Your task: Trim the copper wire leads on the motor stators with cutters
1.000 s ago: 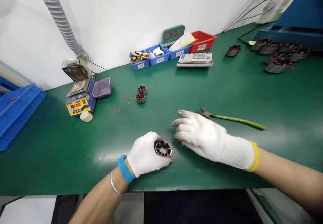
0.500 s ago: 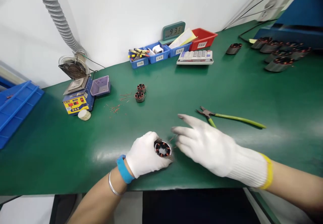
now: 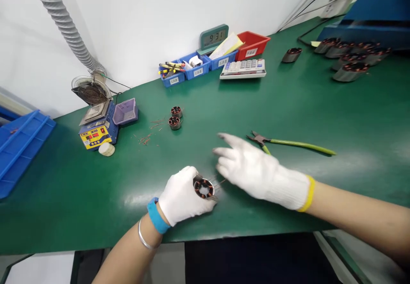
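My left hand (image 3: 184, 196), in a white glove with darkened fingertips, is wrapped around a motor stator (image 3: 204, 188) near the front of the bench. The stator's round opening faces up, showing dark slots and copper windings, and thin wire ends (image 3: 220, 184) stick out on its right. To the right of it my gloved right hand (image 3: 246, 164) hovers with fingers spread, holding nothing. Just beyond that hand lie cutting pliers (image 3: 288, 144) with green handles, one handle partly hidden by the glove. Two more stators (image 3: 174, 123) stand farther back.
Copper wire scraps (image 3: 145, 139) lie left of the two stators. A blue solder pot (image 3: 99, 130) stands at left beside a purple tray (image 3: 125, 112). Along the wall are blue bins (image 3: 197, 71), a red bin (image 3: 253, 45), a clock (image 3: 214, 38) and a calculator (image 3: 243, 69). Several stators (image 3: 350, 71) stand back right.
My right hand has shifted slightly left and up, fingers still spread. My left hand keeps its hold on the stator. The whole view has turned a little.
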Demonstrator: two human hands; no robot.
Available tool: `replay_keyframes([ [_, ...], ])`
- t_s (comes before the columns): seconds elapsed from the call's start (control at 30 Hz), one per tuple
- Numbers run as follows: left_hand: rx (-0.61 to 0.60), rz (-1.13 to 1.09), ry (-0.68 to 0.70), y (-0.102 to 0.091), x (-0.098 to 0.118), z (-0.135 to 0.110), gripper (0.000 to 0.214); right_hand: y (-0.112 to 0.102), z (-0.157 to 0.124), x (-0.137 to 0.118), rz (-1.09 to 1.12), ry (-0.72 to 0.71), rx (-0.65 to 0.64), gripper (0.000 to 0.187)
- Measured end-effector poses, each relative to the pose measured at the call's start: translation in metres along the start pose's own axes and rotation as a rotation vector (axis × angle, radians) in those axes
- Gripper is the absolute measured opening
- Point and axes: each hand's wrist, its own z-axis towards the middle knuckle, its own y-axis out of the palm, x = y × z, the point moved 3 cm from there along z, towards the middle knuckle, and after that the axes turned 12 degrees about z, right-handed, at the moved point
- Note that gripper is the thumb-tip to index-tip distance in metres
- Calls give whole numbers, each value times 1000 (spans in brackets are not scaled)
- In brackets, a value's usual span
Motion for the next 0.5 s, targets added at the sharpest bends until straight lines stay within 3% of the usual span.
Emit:
replay_keyframes([
  [0.13,29,-61,35,8,-5,2,26,-23,-33,31,-205,-86,-8,29],
  [0.23,79,-157,42,13,-7,5,35,-32,-31,8,0,-67,29,16],
  [0.37,29,-358,55,12,-13,9,50,-8,-5,-37,244,18,70,30],
  [0.43,-37,-451,18,10,-18,10,43,8,1,-42,306,62,110,25],
  [0.5,-76,-443,-20,8,-23,10,24,19,2,-38,355,78,158,16],
])
